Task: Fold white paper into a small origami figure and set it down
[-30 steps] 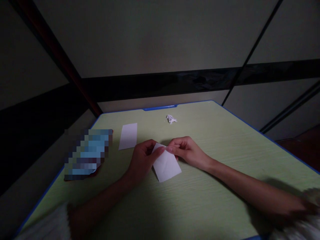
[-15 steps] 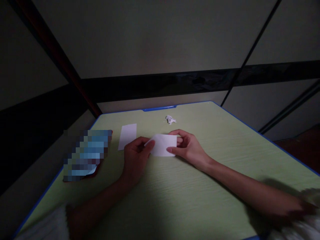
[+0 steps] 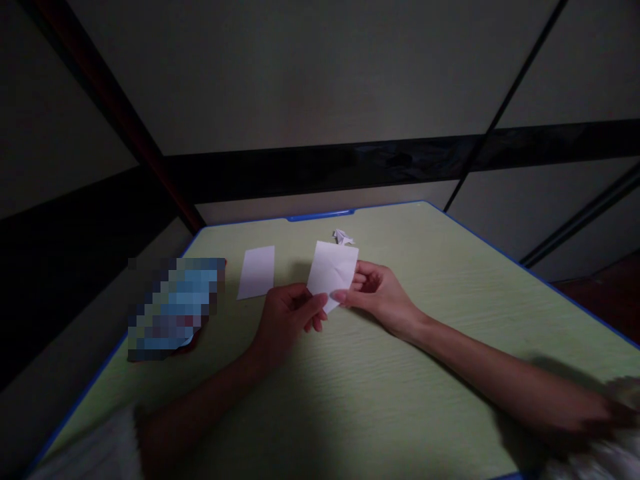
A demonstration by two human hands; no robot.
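Observation:
A small white sheet of paper [image 3: 334, 270] with a faint crease is held up above the table. My left hand [image 3: 289, 320] pinches its lower left edge, thumb in front and fingers behind. My right hand [image 3: 383, 293] grips the lower right edge, its thumb on the front face. Just behind the paper lies a small folded white paper figure [image 3: 343, 237], its lower part hidden by the sheet. A second flat white sheet [image 3: 257, 272] rests on the table to the left, beyond my left hand.
The pale yellow-green table [image 3: 475, 313] has a blue edge and a blue handle piece [image 3: 321, 215] at the back. A blurred-out, pixelated object with a dark red edge [image 3: 177, 310] lies at the left. Cabinet panels [image 3: 320, 73] stand right behind the table.
The held paper has turned from lying wide to standing taller, its top edge now reaching near the folded figure. My left hand has shifted right and down along it; my right hand stays about where it was.

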